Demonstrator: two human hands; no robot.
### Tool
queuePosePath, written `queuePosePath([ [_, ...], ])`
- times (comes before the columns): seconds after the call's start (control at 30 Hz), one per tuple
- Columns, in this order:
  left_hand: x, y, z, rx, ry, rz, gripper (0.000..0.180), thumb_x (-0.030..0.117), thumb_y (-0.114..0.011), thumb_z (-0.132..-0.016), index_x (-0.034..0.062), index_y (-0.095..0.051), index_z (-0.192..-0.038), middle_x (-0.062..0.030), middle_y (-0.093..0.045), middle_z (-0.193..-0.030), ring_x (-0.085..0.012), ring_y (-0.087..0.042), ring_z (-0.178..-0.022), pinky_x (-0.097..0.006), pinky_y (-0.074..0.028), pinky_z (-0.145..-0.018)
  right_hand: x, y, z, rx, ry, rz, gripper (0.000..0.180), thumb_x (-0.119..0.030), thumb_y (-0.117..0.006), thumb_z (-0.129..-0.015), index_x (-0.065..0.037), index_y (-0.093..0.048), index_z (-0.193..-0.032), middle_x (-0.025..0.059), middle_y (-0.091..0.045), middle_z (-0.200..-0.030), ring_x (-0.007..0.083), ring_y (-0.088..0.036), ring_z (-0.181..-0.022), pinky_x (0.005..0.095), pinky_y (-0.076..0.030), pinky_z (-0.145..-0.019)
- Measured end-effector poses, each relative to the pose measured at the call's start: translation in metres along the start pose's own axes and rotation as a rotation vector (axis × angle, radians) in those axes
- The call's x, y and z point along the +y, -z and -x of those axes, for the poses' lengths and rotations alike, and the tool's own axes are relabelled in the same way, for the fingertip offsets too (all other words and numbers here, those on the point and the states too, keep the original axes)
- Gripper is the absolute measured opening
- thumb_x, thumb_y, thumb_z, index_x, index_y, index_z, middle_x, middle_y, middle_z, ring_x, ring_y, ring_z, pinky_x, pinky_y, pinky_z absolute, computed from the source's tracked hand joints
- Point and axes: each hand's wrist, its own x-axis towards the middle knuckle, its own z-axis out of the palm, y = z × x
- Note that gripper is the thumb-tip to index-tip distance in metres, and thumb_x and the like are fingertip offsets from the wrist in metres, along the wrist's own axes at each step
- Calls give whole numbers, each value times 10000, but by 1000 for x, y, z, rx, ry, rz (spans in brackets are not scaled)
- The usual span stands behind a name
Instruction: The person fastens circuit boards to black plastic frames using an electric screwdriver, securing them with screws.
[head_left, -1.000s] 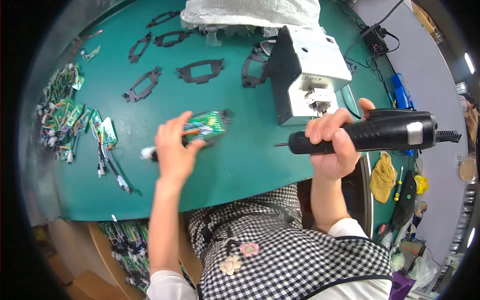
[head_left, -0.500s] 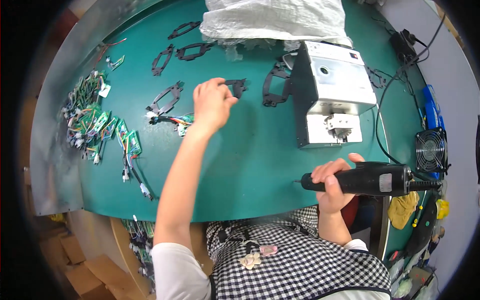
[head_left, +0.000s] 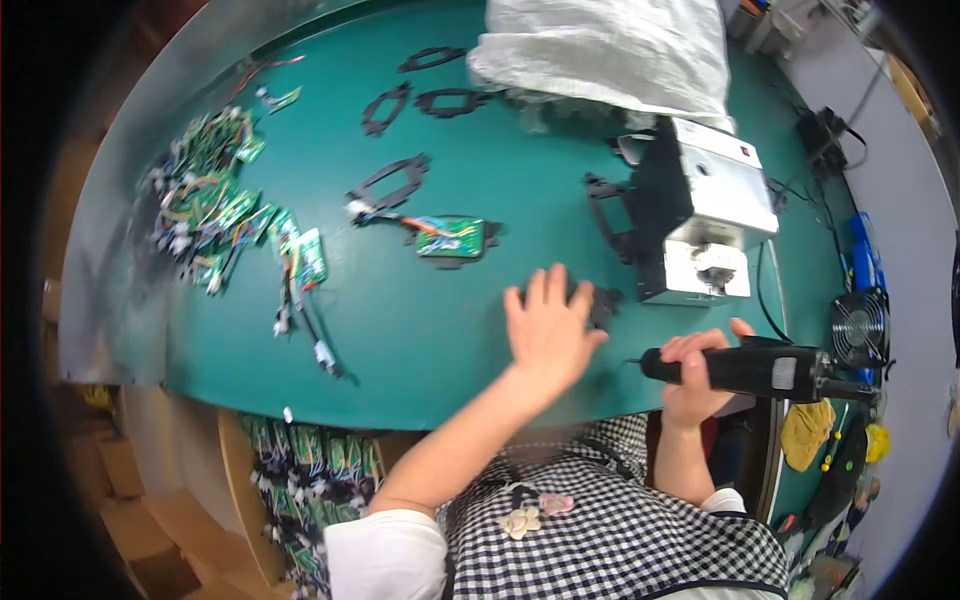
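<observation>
My left hand (head_left: pixel 548 335) lies over the mat with its fingers spread. Under and beside its fingertips is a black plastic frame (head_left: pixel 603 305), mostly covered. In my right hand (head_left: pixel 695 385) is a black electric screwdriver (head_left: pixel 745 370), held level, its thin bit pointing left. Left of centre, a green circuit board (head_left: pixel 452 238) with coloured wires lies on top of another black frame. A further black frame (head_left: pixel 392 182) sits just behind it. Next to the silver machine (head_left: pixel 712 180) rests one more black frame (head_left: pixel 608 215).
Wired circuit boards (head_left: pixel 205 205) are heaped at the left of the green mat (head_left: pixel 450 350). Several black frames lie toward the back, beside a white woven sack (head_left: pixel 605 55). A small fan (head_left: pixel 860 310) stands at the right. More boards fill a shelf (head_left: pixel 315 480) below the edge.
My left hand has moved right and nearer to me, and a black frame now lies by its fingers. The board on its frame is now uncovered. The view has shifted left.
</observation>
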Motion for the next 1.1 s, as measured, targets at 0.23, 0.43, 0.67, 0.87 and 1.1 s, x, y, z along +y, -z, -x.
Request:
queuePosePath([
  [0.23, -136, 94, -20, 442, 683, -32, 612, 532, -609, -718, 58, -543, -1100, -168, -534, -1120, -310, -480, -1052, -489, -340, -885, -3, 6, 0, 14, 65, 117, 604, -14, -575, -752, 29, -224, -1242, 93, -510, -666, 172, -521, -554, 324, -488, -584],
  [0.43, -224, 97, 4, 176, 964, -492, 612, 599, -672, -593, 112, -632, -959, -120, -638, -953, -322, -576, -958, -452, -421, -812, -4, 8, 3, 14, 99, 120, 598, 35, -557, -745, 26, -227, -1243, 82, -519, -680, 171, -543, -582, 320, -482, -593],
  [0.67, -176, 109, 39, 441, 332, 109, 465, 17, -649, -708, 40, -524, -1155, -117, -549, -1101, -248, -544, -977, -341, -424, -833, -52, 34, -91, 110, 351, -188, 640, 14, -541, -749, 3, -182, -1278, 82, -511, -657, 161, -539, -560, 320, -484, -585],
  [0.87, -10, 46, 20, 77, -34, 139, 566, 56, -733, -586, 56, -544, -1120, -109, -522, -978, -278, -509, -901, -362, -435, -768, -33, 32, -113, 2, 337, -14, 668, 53, -541, -710, 47, -183, -1273, 90, -539, -654, 167, -540, -548, 292, -482, -582],
  [1.1, 11, 23, 14, -82, -91, 133, 515, 57, -747, -557, 6, -579, -1040, -105, -524, -954, -289, -489, -872, -363, -424, -753, -19, 50, -128, -552, 232, -69, 680, -16, -596, -696, 41, -206, -1251, 88, -503, -602, 190, -518, -518, 335, -474, -552],
])
